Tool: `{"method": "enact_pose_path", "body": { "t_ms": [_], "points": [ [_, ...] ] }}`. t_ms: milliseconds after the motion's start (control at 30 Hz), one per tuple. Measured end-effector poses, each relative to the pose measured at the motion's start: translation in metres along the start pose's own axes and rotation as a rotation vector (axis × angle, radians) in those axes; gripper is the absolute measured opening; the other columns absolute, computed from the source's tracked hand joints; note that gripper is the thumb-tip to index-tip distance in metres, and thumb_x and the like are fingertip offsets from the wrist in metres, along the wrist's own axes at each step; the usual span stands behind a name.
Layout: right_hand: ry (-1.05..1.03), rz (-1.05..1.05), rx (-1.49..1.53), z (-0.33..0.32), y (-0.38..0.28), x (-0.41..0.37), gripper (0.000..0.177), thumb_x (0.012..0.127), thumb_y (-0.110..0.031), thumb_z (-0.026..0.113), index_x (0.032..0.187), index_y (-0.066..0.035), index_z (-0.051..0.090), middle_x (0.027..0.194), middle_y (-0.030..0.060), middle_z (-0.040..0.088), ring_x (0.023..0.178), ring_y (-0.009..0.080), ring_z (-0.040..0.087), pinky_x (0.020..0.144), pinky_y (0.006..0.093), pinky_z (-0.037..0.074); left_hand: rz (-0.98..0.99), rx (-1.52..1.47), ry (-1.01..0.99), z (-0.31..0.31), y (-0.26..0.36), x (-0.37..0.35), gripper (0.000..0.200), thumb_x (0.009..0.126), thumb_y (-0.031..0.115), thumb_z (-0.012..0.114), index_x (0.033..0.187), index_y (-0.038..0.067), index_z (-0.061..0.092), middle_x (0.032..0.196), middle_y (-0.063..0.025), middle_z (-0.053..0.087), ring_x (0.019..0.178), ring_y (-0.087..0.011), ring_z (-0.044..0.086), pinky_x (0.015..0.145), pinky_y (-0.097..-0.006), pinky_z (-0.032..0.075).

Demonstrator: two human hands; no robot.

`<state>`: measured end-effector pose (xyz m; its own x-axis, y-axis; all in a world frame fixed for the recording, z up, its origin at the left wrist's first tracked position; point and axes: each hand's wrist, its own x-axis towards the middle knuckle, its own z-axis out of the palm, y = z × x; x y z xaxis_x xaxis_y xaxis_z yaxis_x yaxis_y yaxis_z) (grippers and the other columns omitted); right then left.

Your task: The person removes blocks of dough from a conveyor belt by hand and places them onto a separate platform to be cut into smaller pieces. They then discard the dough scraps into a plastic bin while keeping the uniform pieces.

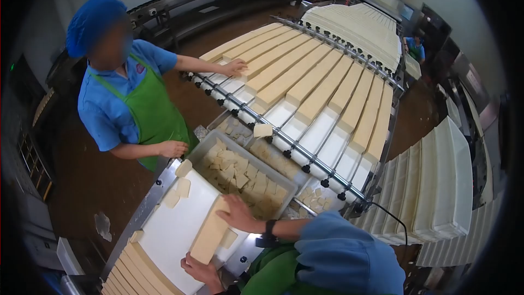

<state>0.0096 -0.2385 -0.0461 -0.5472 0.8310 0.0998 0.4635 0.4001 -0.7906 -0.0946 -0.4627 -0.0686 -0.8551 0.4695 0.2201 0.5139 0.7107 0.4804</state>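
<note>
A long beige slab (210, 233) lies across the white belt (173, 217) in front of me, held at both ends. My right hand (240, 214), with a dark watch band on the wrist, is closed over its far end beside the grey bin. The near end is gripped by my left hand (202, 271), the thumb along the side and the fingers partly hidden. A small beige offcut (227, 239) rests right by the slab on my side. More offcuts (177, 192) lie on the far part of the belt. Several similar long strips (132, 266) stand side by side at the lower left.
A grey bin (293, 192) full of broken beige pieces stands beyond the belt. Behind it, a wide conveyor (305, 74) carries long beige strips between metal dividers. A co-worker (136, 98) in a green apron reaches onto it. Stacked white trays (431, 180) stand at the right.
</note>
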Motion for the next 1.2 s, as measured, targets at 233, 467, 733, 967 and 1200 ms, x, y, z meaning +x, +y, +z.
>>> {"method": "enact_pose_path", "body": {
  "t_ms": [233,467,733,967,1200],
  "points": [
    [0.595,-0.146,-0.137,-0.167,0.081,0.035,0.049,0.085,-0.027,0.068,0.123,0.001,0.053,0.112,0.0229,0.057,0.103,0.0401,0.055,0.09,0.0458,0.045,0.336,-0.232,0.062,0.041,0.182,0.014,0.066,0.067,0.0,0.067,0.131,0.006,0.05,0.13,-0.0229,0.041,0.116,-0.0415,0.047,0.098,-0.0456,0.041],
    [0.756,0.068,-0.153,-0.335,0.195,0.09,0.043,0.088,-0.031,0.064,0.117,0.001,0.058,0.106,0.0218,0.064,0.101,0.039,0.062,0.088,0.0429,0.049,0.607,-0.219,-0.404,0.056,0.366,0.006,0.077,0.071,0.019,0.08,0.138,0.009,0.044,0.129,-0.0251,0.04,0.11,-0.0457,0.045,0.094,-0.0499,0.041],
    [0.173,0.522,-0.713,-0.388,0.252,0.127,0.049,0.086,-0.032,0.065,0.121,0.001,0.058,0.118,0.0227,0.06,0.114,0.0387,0.057,0.101,0.0517,0.039,0.684,-0.286,-0.678,0.101,0.454,0.011,0.066,0.087,0.027,0.069,0.142,0.006,0.038,0.117,-0.0229,0.045,0.099,-0.0431,0.055,0.078,-0.0495,0.049],
    [0.46,0.113,-0.572,-0.331,0.238,0.074,0.056,0.083,-0.03,0.069,0.126,0.002,0.055,0.132,0.026,0.047,0.131,0.0409,0.037,0.109,0.0563,0.026,0.593,-0.466,-0.696,0.151,0.459,0.009,0.056,0.093,0.012,0.055,0.144,0.006,0.033,0.123,-0.0227,0.042,0.104,-0.0437,0.054,0.082,-0.0492,0.049],
    [0.233,-0.083,-0.238,-0.292,0.178,0.023,0.065,0.087,-0.032,0.067,0.141,-0.003,0.043,0.147,0.0219,0.036,0.141,0.0401,0.028,0.115,0.0577,0.013,0.718,-0.586,-0.712,0.15,0.443,0.015,0.063,0.084,-0.004,0.05,0.144,0.008,0.033,0.126,-0.0235,0.04,0.107,-0.0453,0.053,0.087,-0.0493,0.048]
  ]
}}
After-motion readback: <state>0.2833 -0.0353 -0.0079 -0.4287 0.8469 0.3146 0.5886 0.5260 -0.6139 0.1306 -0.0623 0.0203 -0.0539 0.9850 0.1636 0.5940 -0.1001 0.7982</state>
